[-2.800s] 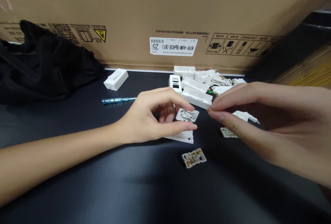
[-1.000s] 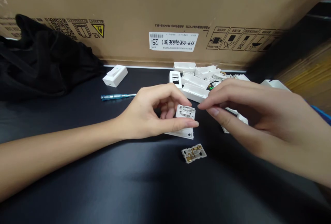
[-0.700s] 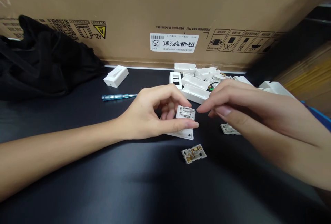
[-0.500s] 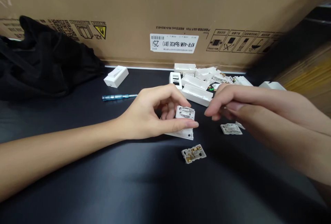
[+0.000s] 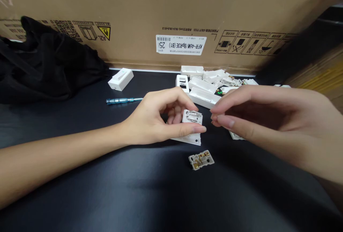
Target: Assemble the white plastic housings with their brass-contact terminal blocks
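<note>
Between its thumb and fingers, my left hand (image 5: 166, 116) grips a small white plastic switch housing (image 5: 192, 117) with a hollow, moulded inside. A flat white plate (image 5: 189, 138) shows just below it, partly hidden by my thumb. To the right, my right hand (image 5: 257, 114) is closed in a pinch; whatever its fingertips hold, if anything, is too small to make out. Nearer to me on the table lies a white insert with brass contacts (image 5: 201, 160). Another white insert (image 5: 236, 135) is mostly covered by my right hand.
White casings and loose parts (image 5: 205, 98) are heaped behind my hands. A blue screwdriver (image 5: 123, 100) and a white box-shaped switch (image 5: 121, 79) lie at the left, near a black cloth bag (image 5: 48, 64). A large cardboard box (image 5: 128, 7) stands along the back.
My right hand has turned and come nearer to me, covering more of the insert beneath it. My left hand keeps its grip on the switch housing, nearly still.
</note>
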`<control>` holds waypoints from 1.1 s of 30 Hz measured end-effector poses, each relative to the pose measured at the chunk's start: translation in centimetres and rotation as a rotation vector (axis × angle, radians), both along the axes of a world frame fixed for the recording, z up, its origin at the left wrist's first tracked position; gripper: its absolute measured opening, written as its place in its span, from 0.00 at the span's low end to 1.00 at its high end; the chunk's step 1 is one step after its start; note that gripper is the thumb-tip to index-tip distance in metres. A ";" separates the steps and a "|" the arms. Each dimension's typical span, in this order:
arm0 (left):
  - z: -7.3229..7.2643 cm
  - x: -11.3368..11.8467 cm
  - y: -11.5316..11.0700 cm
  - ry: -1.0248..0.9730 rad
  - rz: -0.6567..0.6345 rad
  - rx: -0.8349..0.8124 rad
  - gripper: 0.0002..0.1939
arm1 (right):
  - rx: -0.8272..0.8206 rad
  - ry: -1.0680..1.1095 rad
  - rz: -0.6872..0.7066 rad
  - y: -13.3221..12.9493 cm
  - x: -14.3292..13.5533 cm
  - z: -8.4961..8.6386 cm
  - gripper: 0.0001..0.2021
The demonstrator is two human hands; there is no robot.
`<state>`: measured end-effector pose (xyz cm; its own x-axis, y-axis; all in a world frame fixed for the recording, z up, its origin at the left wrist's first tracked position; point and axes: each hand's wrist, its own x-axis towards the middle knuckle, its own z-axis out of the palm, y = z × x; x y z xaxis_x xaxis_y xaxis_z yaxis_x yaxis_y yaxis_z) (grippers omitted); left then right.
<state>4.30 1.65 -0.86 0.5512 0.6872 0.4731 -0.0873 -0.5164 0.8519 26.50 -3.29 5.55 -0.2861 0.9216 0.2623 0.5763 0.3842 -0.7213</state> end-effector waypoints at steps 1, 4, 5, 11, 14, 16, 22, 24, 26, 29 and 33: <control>0.0 0.0 0.0 0.000 0.000 0.000 0.15 | 0.009 -0.014 0.006 -0.1 -0.1 0.1 0.03; 0.0 0.0 0.0 0.003 0.003 0.000 0.15 | 0.033 -0.037 0.035 -0.2 -0.2 0.2 0.03; 0.0 0.0 0.0 0.004 0.004 0.000 0.15 | 0.045 -0.052 0.038 -0.2 -0.2 0.2 0.03; 0.0 0.0 0.0 0.008 0.010 0.002 0.15 | 0.060 -0.147 0.078 -0.2 0.2 0.0 0.07; 0.0 0.0 0.0 0.013 0.004 -0.002 0.16 | 0.050 -0.163 0.066 -0.2 0.5 -0.1 0.09; 0.0 0.0 0.0 0.014 0.007 -0.001 0.15 | 0.046 -0.172 0.049 -0.1 0.7 -0.2 0.11; -0.1 -0.1 0.0 0.016 0.006 0.018 0.15 | 0.020 -0.156 0.052 0.1 1.0 -0.2 0.12; 0.0 -0.1 0.0 0.020 0.005 0.028 0.15 | 0.026 -0.134 0.055 0.3 1.1 -0.2 0.10; 0.0 -0.1 0.1 0.028 0.004 0.039 0.15 | 0.054 -0.132 0.046 0.5 1.2 -0.4 0.09; 0.0 -0.1 0.0 0.055 0.015 0.063 0.15 | 0.105 -0.181 0.020 1.0 1.5 -0.7 0.08; 0.0 -0.2 0.0 0.095 0.030 0.140 0.14 | 0.166 -0.301 -0.009 1.4 1.9 -0.9 0.07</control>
